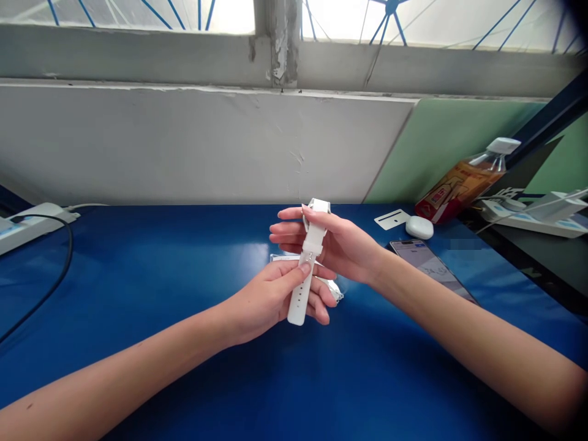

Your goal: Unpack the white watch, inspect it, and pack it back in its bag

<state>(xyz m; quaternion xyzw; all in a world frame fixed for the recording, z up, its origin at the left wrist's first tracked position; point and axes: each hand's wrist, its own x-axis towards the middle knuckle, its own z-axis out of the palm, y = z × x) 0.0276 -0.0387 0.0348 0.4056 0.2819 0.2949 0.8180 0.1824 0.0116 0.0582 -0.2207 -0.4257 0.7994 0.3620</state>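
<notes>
Between both hands I hold a white watch (316, 236) with a long strap, tilted above the blue table. My left hand (280, 285) pinches the lower strap end, a tongue with a row of holes, thumb on top near the buckle. At the upper end, around the watch case, my right hand (342, 242) grips with its thumb while its other fingers extend behind. The watch face is turned away from view. Below and behind the hands lies a clear plastic packet (337, 288) with something white, mostly hidden by them.
On the right of the blue table (184, 380) lie a phone (429, 266), a white earbud case (419, 227) and a white card (391, 219). A drink bottle (463, 180) leans behind them. Power strips stand at the right (537, 217) and left (34, 226), where a black cable (67, 263) curves down.
</notes>
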